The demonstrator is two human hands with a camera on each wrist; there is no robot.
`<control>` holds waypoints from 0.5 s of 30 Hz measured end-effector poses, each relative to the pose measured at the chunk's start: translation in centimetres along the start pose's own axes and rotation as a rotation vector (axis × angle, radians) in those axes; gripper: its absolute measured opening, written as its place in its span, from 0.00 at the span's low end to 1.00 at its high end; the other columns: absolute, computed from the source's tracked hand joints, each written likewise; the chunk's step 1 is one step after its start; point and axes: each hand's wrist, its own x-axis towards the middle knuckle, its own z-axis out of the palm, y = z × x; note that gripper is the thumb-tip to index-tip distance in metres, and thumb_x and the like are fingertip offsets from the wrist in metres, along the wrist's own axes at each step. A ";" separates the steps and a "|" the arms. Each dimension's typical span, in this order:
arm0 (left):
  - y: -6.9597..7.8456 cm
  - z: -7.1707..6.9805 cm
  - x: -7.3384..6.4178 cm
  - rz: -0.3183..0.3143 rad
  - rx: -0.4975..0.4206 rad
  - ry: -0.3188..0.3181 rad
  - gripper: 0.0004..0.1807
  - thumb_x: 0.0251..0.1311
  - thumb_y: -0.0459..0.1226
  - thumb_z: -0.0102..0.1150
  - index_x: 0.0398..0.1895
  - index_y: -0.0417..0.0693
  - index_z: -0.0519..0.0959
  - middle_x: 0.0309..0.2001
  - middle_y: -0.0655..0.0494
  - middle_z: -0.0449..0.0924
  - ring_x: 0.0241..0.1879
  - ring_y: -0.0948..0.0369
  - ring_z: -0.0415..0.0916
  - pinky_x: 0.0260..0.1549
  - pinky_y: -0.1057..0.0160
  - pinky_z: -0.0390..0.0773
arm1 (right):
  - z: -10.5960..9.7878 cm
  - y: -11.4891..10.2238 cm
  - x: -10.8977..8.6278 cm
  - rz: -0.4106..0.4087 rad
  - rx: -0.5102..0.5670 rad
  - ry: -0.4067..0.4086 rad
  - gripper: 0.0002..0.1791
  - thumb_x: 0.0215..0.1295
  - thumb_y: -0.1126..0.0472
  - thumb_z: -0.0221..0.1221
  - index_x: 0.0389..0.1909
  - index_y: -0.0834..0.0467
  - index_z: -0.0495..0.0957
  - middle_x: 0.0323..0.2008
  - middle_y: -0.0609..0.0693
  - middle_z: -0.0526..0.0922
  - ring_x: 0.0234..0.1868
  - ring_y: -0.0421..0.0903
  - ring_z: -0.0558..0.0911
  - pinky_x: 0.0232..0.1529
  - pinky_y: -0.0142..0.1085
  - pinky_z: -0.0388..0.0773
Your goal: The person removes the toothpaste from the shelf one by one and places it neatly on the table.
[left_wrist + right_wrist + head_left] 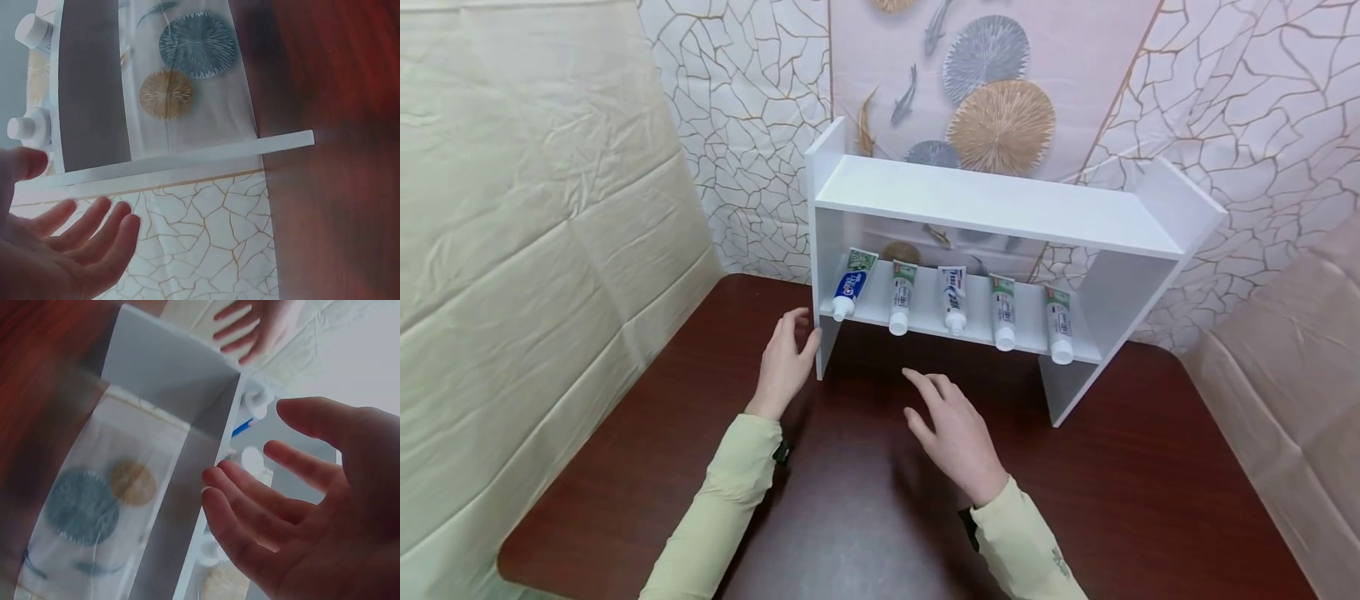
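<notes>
A white two-tier shelf (pixel 1000 202) stands on the dark red-brown table, with several toothpaste tubes lying on its lower board, white caps toward me. At the left end is a blue and green toothpaste tube (pixel 853 283); a white and blue toothpaste tube (pixel 953 298) lies mid-row. Green and white ones include a toothpaste tube (pixel 902 296) and, at the right end, another toothpaste tube (pixel 1059 323). My left hand (pixel 786 358) is beside the shelf's left side panel, fingers loosely bent, holding nothing. Below and in front of the lower board hovers my right hand (pixel 957 429), its fingers spread and holding nothing.
The table (pixel 865 517) extends in front of and to both sides of the shelf. Behind hangs a patterned cloth (pixel 752 108) with crackle lines and round motifs. Pale drapes (pixel 550 208) enclose the left and right sides.
</notes>
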 end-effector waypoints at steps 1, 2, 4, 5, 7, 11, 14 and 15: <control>0.1 0.1 0.3 -0.001 -0.025 0.012 0.25 0.69 0.44 0.51 0.67 0.47 0.65 0.57 0.46 0.72 0.57 0.50 0.72 0.54 0.48 0.73 | 0.2 -0.2 0.2 -0.006 0.008 0.000 0.28 0.65 0.59 0.61 0.66 0.50 0.70 0.52 0.53 0.79 0.46 0.49 0.79 0.43 0.43 0.78; 0.2 0.2 0.5 -0.001 -0.049 0.023 0.26 0.69 0.44 0.50 0.68 0.48 0.63 0.58 0.46 0.72 0.57 0.50 0.71 0.55 0.48 0.73 | 0.3 -0.3 0.3 -0.010 0.012 0.003 0.27 0.64 0.59 0.61 0.65 0.51 0.70 0.52 0.53 0.79 0.46 0.49 0.79 0.43 0.42 0.78; 0.3 0.5 1.0 -0.007 -0.100 0.043 0.27 0.70 0.45 0.50 0.70 0.51 0.60 0.58 0.46 0.70 0.59 0.51 0.70 0.56 0.48 0.73 | 0.7 -0.5 0.6 -0.013 0.027 0.017 0.26 0.64 0.60 0.61 0.64 0.52 0.71 0.51 0.52 0.79 0.47 0.48 0.79 0.43 0.43 0.78; 0.3 0.6 1.3 -0.007 -0.121 0.053 0.28 0.70 0.45 0.50 0.70 0.52 0.59 0.59 0.46 0.70 0.59 0.51 0.69 0.57 0.48 0.73 | 0.9 -0.5 0.7 -0.011 0.037 0.024 0.26 0.64 0.60 0.61 0.63 0.52 0.72 0.51 0.52 0.79 0.47 0.48 0.79 0.43 0.43 0.78; 0.4 0.9 1.8 -0.001 -0.151 0.068 0.29 0.70 0.45 0.49 0.71 0.53 0.57 0.59 0.46 0.69 0.59 0.51 0.69 0.57 0.48 0.72 | 1.3 -0.7 1.0 -0.006 0.057 0.041 0.24 0.64 0.60 0.60 0.62 0.53 0.73 0.49 0.51 0.80 0.47 0.48 0.79 0.43 0.43 0.78; 0.2 1.5 2.7 0.035 -0.214 0.084 0.30 0.70 0.44 0.49 0.72 0.56 0.55 0.59 0.45 0.70 0.58 0.51 0.71 0.56 0.48 0.73 | 1.9 -0.9 1.5 0.009 0.096 0.059 0.23 0.64 0.61 0.60 0.61 0.53 0.74 0.47 0.51 0.80 0.47 0.47 0.79 0.43 0.42 0.78; 0.0 2.0 3.2 0.066 -0.261 0.087 0.31 0.70 0.45 0.49 0.73 0.59 0.54 0.59 0.44 0.70 0.58 0.50 0.72 0.56 0.47 0.74 | 2.2 -1.1 1.8 0.017 0.107 0.055 0.22 0.64 0.62 0.60 0.60 0.53 0.74 0.47 0.50 0.80 0.47 0.46 0.80 0.43 0.42 0.78; -0.1 2.2 3.3 0.074 -0.271 0.087 0.31 0.70 0.45 0.49 0.74 0.61 0.53 0.60 0.44 0.70 0.59 0.50 0.72 0.56 0.47 0.74 | 2.2 -1.1 1.8 0.019 0.109 0.051 0.22 0.64 0.61 0.60 0.60 0.53 0.74 0.47 0.50 0.80 0.47 0.46 0.80 0.43 0.42 0.78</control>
